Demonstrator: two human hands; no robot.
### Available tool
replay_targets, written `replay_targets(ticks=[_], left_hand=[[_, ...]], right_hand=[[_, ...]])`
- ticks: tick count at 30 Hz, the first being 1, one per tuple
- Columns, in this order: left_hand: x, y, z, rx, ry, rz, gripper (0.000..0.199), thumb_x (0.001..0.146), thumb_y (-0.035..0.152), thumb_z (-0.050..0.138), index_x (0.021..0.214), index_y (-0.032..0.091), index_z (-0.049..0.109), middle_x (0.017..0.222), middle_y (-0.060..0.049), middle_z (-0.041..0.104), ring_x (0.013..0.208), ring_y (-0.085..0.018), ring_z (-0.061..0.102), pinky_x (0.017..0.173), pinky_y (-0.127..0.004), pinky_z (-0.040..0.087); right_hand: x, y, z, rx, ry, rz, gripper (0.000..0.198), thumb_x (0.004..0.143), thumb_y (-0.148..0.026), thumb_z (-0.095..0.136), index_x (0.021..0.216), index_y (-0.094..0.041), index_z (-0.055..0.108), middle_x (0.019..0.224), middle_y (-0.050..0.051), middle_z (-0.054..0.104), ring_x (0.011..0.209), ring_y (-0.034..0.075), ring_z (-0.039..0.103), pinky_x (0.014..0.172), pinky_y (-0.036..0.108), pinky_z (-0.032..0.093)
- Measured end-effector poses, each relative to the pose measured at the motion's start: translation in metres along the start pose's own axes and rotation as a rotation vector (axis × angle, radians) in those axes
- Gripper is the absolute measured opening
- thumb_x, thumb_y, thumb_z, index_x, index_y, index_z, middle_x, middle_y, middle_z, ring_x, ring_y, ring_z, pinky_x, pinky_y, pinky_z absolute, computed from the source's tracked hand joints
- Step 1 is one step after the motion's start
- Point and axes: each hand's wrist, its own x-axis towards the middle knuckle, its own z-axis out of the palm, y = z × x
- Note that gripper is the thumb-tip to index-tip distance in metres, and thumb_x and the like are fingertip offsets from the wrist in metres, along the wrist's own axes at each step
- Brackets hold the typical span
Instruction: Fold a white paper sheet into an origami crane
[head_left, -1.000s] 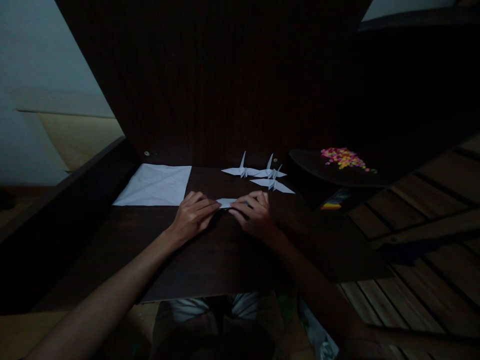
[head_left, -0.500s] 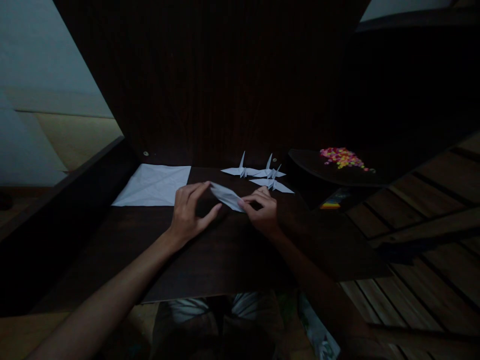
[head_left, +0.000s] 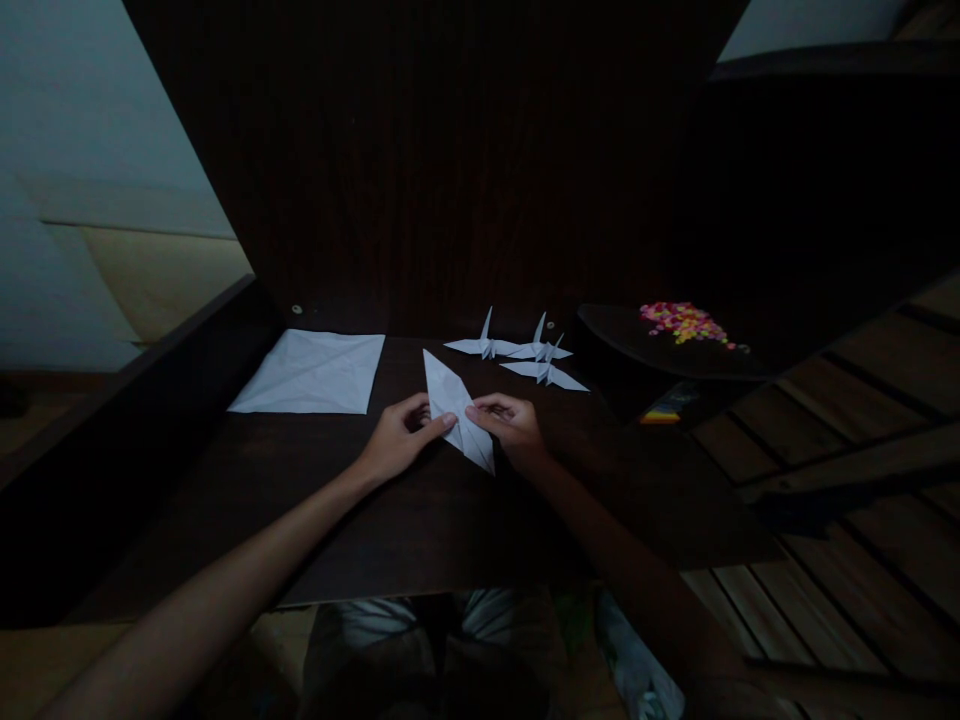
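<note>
A piece of white paper folded into a long diamond [head_left: 459, 405] is held above the dark desk between both hands. My left hand [head_left: 401, 432] pinches its left edge, thumb on the front face and the other fingers behind. On the right edge, my right hand [head_left: 514, 425] grips it the same way, thumb near the middle crease. Just beyond the hands lie three white paper cranes [head_left: 546, 374] with wings spread, close together. To the left rests a flat, creased white sheet of paper [head_left: 311, 372].
A dark panel [head_left: 465, 180] rises behind the desk [head_left: 375, 540], and a low side board [head_left: 135, 430] bounds it on the left. At the right, a curved shelf [head_left: 615, 325] bears a heap of small colourful pieces [head_left: 686, 322]. Wooden slats [head_left: 862, 400] lie beyond.
The folded paper has turned from a slanted, narrow view to face me, its long axis steeper. My left hand has closed onto its edge; my right hand has shifted slightly down the desk.
</note>
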Motion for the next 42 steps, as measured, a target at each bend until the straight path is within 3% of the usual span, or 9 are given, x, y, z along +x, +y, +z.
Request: replay_targets(ticks=[10, 18, 24, 31, 36, 42], left_hand=[[-0.002, 0.0, 0.001, -0.16, -0.05, -0.08, 0.029, 0.072, 0.036, 0.072, 0.088, 0.012, 0.068, 0.087, -0.007, 0.072, 0.078, -0.02, 0.066, 0.073, -0.031, 0.052], [0.0, -0.004, 0.002, -0.255, -0.002, -0.109, 0.038, 0.064, 0.029, 0.079, 0.094, 0.013, 0.062, 0.082, -0.004, 0.069, 0.075, -0.016, 0.066, 0.071, -0.028, 0.052], [0.0, -0.004, 0.001, -0.255, 0.058, -0.122, 0.051, 0.06, 0.029, 0.081, 0.102, 0.014, 0.058, 0.074, -0.001, 0.066, 0.068, -0.015, 0.064, 0.066, -0.027, 0.052], [0.001, 0.0, 0.001, -0.227, 0.05, -0.087, 0.05, 0.061, 0.029, 0.079, 0.103, 0.015, 0.055, 0.063, 0.005, 0.058, 0.058, -0.011, 0.059, 0.058, -0.023, 0.049], [-0.001, 0.0, 0.004, -0.208, 0.085, -0.055, 0.055, 0.066, 0.028, 0.076, 0.111, 0.018, 0.047, 0.065, 0.006, 0.057, 0.058, -0.01, 0.058, 0.056, -0.021, 0.046], [-0.003, -0.002, 0.007, -0.202, 0.155, -0.02, 0.058, 0.066, 0.028, 0.076, 0.112, 0.019, 0.043, 0.066, 0.006, 0.059, 0.062, -0.012, 0.061, 0.061, -0.023, 0.048]], right_hand=[[-0.006, -0.005, 0.004, -0.006, -0.186, 0.053, 0.02, 0.065, -0.035, 0.073, 0.06, -0.016, 0.066, 0.056, -0.002, 0.059, 0.053, 0.01, 0.05, 0.053, 0.024, 0.039], [-0.008, -0.005, 0.003, -0.036, -0.043, 0.05, 0.022, 0.064, -0.037, 0.074, 0.063, -0.016, 0.069, 0.051, -0.002, 0.056, 0.047, 0.009, 0.044, 0.046, 0.023, 0.034], [-0.008, -0.006, 0.004, -0.021, -0.079, 0.07, 0.023, 0.065, -0.039, 0.072, 0.063, -0.016, 0.069, 0.048, -0.002, 0.053, 0.044, 0.009, 0.043, 0.044, 0.023, 0.033], [-0.007, 0.001, 0.004, -0.056, -0.114, 0.058, 0.025, 0.068, -0.04, 0.07, 0.071, -0.015, 0.068, 0.053, -0.001, 0.057, 0.047, 0.01, 0.047, 0.045, 0.023, 0.037], [-0.009, 0.005, 0.009, -0.106, -0.004, -0.123, 0.035, 0.068, -0.033, 0.071, 0.097, -0.018, 0.059, 0.068, 0.0, 0.063, 0.057, 0.011, 0.056, 0.052, 0.023, 0.044], [-0.016, 0.002, 0.012, -0.419, 0.014, -0.443, 0.012, 0.081, -0.028, 0.06, 0.083, -0.017, 0.063, 0.085, 0.006, 0.064, 0.069, 0.013, 0.059, 0.059, 0.025, 0.048]])
